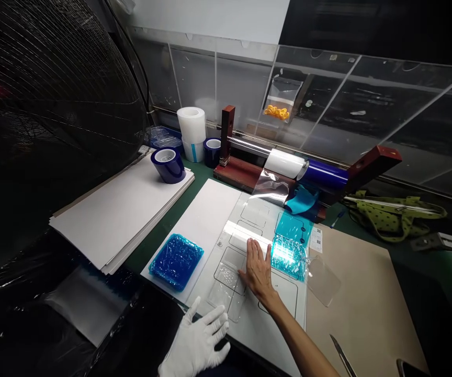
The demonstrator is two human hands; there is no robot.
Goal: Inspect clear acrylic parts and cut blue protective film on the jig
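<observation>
a single head-worn view looks forward and down over the table [367,293] from its near edge, close enough that the hands fill the lower middle. it faces the far edge, where a clear panel [367,104] stands. a fan guard [45,104] crowds the left side. there is only this one view, so nothing overlaps with another.

No legible text; small label [316,239] on white sheet [210,209] unreadable.

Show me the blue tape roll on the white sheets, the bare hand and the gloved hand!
blue tape roll [168,165], head view, its dark blue side.
bare hand [258,269], head view, back of the right hand.
gloved hand [198,343], head view, back of the left hand's white glove.
</observation>
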